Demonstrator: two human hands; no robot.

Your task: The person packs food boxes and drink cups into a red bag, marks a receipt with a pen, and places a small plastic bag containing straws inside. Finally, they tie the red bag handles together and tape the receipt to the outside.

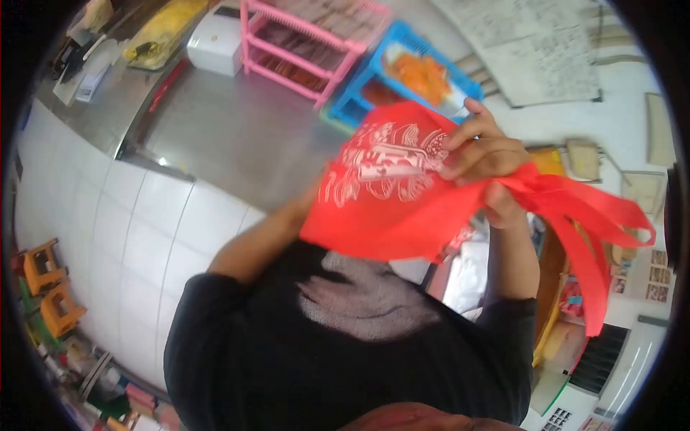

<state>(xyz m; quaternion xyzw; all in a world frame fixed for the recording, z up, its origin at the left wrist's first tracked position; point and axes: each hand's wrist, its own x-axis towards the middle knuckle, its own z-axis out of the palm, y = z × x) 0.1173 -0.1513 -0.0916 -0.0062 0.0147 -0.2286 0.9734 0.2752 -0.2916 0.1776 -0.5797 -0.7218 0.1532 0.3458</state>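
Note:
A red cloth bag [395, 223] with a white printed design spreads out in front of my chest, its long straps trailing off to the right. My right hand [489, 154] pinches the bag where the straps begin, fingers on top and thumb below. From the left, my left forearm [266, 237] reaches behind the bag, and the cloth hides my left hand. What that hand holds, if anything, cannot be seen.
A steel counter [237, 129] bears a pink rack [287, 47], a blue basket [359, 75] with orange items, a white box [215, 43] and a yellow bag [162, 32]. Orange stools [61, 309] stand at the lower left.

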